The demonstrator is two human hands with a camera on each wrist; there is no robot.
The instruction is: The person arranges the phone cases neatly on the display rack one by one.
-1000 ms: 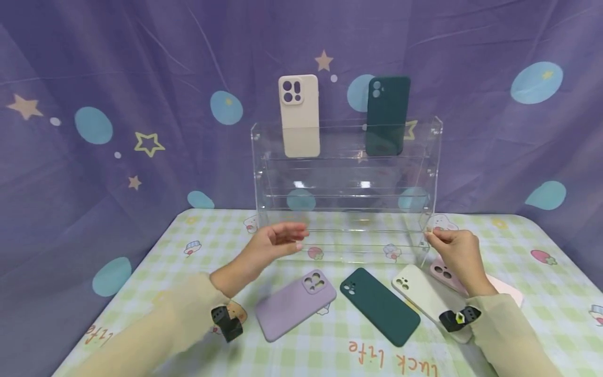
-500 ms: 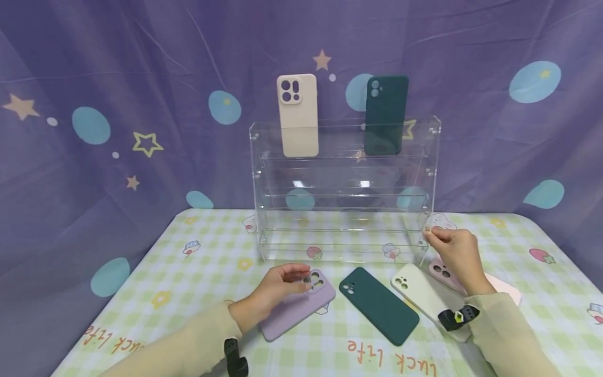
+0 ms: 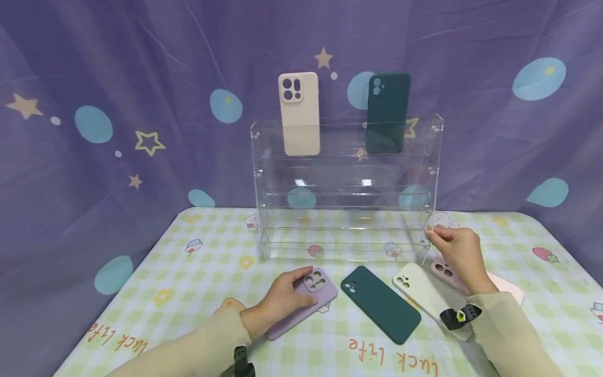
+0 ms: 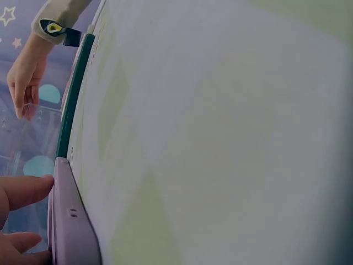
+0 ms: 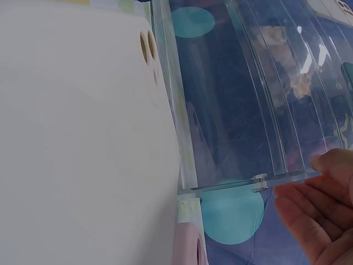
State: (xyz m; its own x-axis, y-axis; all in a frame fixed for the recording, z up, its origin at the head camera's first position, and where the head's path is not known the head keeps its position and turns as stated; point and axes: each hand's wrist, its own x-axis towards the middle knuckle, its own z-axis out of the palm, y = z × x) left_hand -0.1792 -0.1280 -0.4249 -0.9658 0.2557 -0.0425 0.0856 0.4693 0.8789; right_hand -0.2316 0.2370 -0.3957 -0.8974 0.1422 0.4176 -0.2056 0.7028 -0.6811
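My left hand [image 3: 285,296] reaches over a lilac phone case [image 3: 325,301] lying on the table, thumb and fingers spread across its back. In the left wrist view, fingertips [image 4: 41,185] touch or nearly touch that case's upper edge; the far side is hidden. With thumb and fingers, my right hand [image 3: 459,254] pinches the right side panel of a clear acrylic display stand [image 3: 346,246]; the right wrist view shows the thumb on one side of the panel. On the stand's top tier, a cream phone case [image 3: 301,120] and a dark green one [image 3: 388,112] stand upright.
A dark green phone case [image 3: 380,306] lies right of the lilac one. Beyond it are a white case [image 3: 426,293] and a pink case [image 3: 506,288], partly under my right arm. A green checked cloth [image 3: 207,293] covers the table, with a purple curtain [image 3: 179,78] behind.
My left hand has come down from in front of the stand's lower tiers onto the lilac phone case. The right hand keeps its place on the stand's side.
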